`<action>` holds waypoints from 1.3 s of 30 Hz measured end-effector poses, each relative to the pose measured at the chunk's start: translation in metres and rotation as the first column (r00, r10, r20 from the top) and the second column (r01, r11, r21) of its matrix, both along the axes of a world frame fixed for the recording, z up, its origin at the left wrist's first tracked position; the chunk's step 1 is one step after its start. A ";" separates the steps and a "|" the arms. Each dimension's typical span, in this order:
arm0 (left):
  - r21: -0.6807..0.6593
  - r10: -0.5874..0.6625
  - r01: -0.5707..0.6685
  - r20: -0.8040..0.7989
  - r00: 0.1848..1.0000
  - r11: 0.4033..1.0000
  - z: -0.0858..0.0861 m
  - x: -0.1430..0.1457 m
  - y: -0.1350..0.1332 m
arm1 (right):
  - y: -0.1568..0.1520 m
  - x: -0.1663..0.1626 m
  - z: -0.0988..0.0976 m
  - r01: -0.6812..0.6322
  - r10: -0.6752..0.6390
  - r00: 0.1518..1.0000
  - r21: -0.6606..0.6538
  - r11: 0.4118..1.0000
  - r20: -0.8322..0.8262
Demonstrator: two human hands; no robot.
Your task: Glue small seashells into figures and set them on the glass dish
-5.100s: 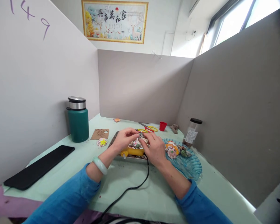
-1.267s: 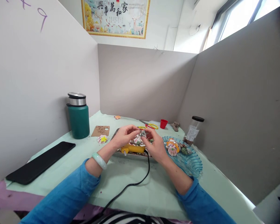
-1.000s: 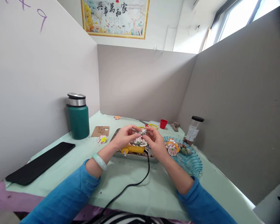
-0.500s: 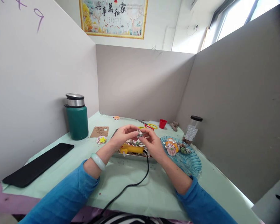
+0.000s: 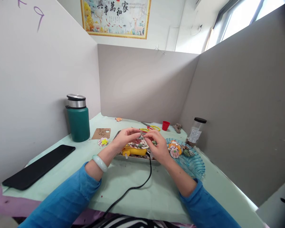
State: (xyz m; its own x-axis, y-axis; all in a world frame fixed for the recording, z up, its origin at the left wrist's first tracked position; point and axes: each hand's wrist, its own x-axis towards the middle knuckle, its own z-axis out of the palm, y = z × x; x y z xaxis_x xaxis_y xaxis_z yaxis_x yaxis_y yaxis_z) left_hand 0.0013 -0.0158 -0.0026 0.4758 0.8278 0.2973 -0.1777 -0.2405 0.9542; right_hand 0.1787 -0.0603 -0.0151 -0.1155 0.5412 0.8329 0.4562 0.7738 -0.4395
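My left hand (image 5: 125, 139) is closed, its thumb and fingers pinching a small grey-and-white piece (image 5: 141, 136) that looks like a shell; the fingers partly cover it. At the right edge of that piece, my right hand (image 5: 156, 145) is pinched too, its fingertips meeting there. Below both hands lies a yellow glue gun (image 5: 135, 151), nozzle to the left, across a metal tray (image 5: 133, 159) with shells and small bits in it. From its right end a black cord (image 5: 139, 187) runs down to the table's front edge.
Right of the tray is a blue scalloped plate (image 5: 196, 167) with shells on it. A green bottle (image 5: 79, 125) and a black slab (image 5: 39, 167) stand and lie left. Behind are scissors (image 5: 154, 128), a red cup (image 5: 165, 125) and a jar (image 5: 196, 132). Grey partitions surround the table.
My right fingertips have drawn slightly right and closed into a tighter pinch at the small piece's edge. The left hand has barely moved, and the glue gun lies where it was.
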 end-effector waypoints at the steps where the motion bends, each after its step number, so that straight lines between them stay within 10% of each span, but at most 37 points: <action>1: -0.003 0.005 -0.005 -0.011 1.000 1.000 0.000 0.000 0.000 | 0.000 0.000 0.000 -0.002 0.002 1.000 0.007 1.000 0.018; 13: 0.053 0.097 -0.090 -0.158 0.983 0.995 -0.003 0.002 0.003 | 0.005 0.003 -0.001 0.057 -0.077 0.993 -0.223 0.973 -0.084; 39: 0.123 -0.022 0.039 -0.136 0.990 0.992 0.000 0.000 -0.001 | 0.001 -0.002 -0.002 0.011 -0.037 0.995 -0.273 0.962 -0.091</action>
State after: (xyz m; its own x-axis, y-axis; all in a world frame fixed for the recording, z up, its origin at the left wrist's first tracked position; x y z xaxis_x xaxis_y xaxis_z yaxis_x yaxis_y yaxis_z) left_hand 0.0017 -0.0169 -0.0029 0.5425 0.7726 0.3298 -0.0594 -0.3563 0.9325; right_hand 0.1766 -0.0594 -0.0167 -0.0281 0.7503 0.6605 0.4195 0.6086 -0.6735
